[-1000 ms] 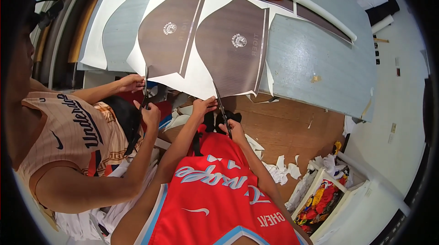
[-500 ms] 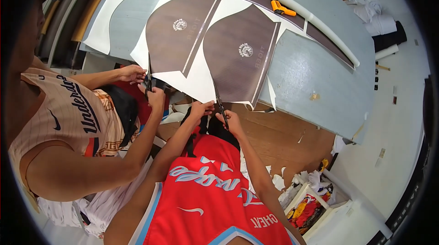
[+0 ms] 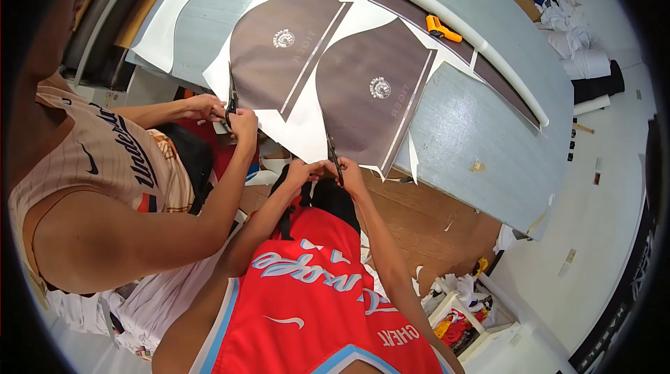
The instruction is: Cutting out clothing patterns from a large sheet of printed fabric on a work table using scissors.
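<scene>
My left hand (image 3: 304,171) pinches the lower edge of the white-bordered printed sheet (image 3: 283,133). Just right of it, my right hand (image 3: 347,174) grips black scissors (image 3: 333,152), their blades along the left edge of a dark brown curved panel (image 3: 366,112) with a round white emblem. A similar brown panel (image 3: 272,67) lies to its left. At that panel's lower left, a co-worker's hands (image 3: 241,120) work another pair of black scissors (image 3: 231,105) on the same sheet. Both sheets' lower edges reach past the front of the pale blue-grey table (image 3: 474,158).
The co-worker (image 3: 118,213) stands close on my left. An orange-yellow tool (image 3: 441,28) and a long white roll (image 3: 520,95) lie at the back. Fabric rolls (image 3: 98,53) stand upper left. A scrap bin (image 3: 447,311) sits lower right, and white bundles (image 3: 579,63) lie upper right.
My right hand and scissors have moved up toward my left hand, so the two are now side by side. The view has shifted, with the table's right part lower in the picture.
</scene>
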`<control>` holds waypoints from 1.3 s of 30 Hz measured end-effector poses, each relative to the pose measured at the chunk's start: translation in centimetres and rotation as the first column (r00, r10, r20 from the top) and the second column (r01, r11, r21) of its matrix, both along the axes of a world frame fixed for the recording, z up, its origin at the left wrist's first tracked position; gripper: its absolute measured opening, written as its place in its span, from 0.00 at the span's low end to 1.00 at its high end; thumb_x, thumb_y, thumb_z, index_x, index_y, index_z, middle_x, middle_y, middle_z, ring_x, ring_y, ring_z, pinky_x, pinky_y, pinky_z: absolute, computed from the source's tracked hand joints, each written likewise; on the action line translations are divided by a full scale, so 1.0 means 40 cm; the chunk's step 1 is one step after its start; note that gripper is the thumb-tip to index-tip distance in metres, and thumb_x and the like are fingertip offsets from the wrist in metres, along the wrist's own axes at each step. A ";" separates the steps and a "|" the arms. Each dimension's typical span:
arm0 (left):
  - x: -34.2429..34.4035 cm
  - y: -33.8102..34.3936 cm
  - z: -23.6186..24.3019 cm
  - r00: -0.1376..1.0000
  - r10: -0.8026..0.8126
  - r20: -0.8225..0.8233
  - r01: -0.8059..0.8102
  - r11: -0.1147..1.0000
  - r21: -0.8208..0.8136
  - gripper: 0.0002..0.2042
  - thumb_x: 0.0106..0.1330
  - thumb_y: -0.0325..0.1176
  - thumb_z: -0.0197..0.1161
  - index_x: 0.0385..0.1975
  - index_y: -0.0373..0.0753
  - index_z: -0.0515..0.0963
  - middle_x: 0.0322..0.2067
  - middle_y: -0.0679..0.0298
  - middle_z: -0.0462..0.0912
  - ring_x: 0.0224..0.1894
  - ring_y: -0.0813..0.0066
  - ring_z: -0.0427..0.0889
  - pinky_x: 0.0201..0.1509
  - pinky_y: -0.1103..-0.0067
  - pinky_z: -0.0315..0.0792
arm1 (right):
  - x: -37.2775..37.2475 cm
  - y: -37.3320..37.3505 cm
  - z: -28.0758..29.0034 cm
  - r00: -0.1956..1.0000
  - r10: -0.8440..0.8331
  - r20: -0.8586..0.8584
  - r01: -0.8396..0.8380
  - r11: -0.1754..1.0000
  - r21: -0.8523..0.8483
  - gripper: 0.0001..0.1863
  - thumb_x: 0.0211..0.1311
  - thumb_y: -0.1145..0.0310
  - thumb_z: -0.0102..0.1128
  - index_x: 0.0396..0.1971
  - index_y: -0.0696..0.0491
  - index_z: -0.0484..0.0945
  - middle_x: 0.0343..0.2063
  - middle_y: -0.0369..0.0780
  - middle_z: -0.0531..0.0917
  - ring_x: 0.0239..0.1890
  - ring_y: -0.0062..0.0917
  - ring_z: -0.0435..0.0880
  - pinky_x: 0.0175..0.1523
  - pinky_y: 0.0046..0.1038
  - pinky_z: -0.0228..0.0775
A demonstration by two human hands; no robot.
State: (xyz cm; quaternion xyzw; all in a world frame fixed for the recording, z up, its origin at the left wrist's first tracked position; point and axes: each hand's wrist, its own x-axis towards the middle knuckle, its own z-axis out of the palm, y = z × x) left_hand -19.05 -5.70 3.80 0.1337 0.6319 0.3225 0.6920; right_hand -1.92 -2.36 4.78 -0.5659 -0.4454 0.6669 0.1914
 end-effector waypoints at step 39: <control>-0.060 -0.019 0.020 0.996 -0.084 0.034 0.085 0.996 -0.024 0.13 0.61 0.37 0.68 0.37 0.34 0.79 0.28 0.65 0.81 0.28 0.79 0.80 0.30 0.84 0.73 | -0.122 0.084 -0.029 0.993 -0.103 0.061 0.096 0.989 0.115 0.24 0.58 0.51 0.67 0.15 0.56 0.73 0.10 0.34 0.71 0.12 0.16 0.68 0.18 0.25 0.58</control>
